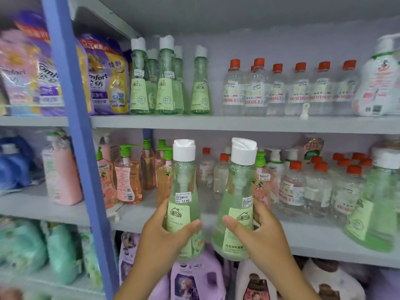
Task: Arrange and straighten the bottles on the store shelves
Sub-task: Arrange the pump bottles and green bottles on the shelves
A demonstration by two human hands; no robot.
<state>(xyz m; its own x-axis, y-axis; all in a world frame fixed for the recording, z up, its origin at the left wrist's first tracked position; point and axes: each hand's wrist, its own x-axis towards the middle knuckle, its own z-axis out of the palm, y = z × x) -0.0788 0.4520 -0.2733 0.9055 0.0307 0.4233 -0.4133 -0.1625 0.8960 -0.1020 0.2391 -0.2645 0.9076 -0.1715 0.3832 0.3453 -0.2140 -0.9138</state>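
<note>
The left hand (161, 234) wraps its fingers around a green bottle (184, 200), held upright before the middle shelf (324, 237). Just beside it, the right hand (257, 232) grips a second green bottle (238, 204), tilted slightly right, caps level.

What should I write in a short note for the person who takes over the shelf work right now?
Left hand holds one green bottle; right hand holds a second green bottle. Both are upright in front of the middle shelf.
Done: matching green bottles stand on the upper shelf, with a gap in the row.
Left: probably place the two held bottles there and straighten the row.
</note>
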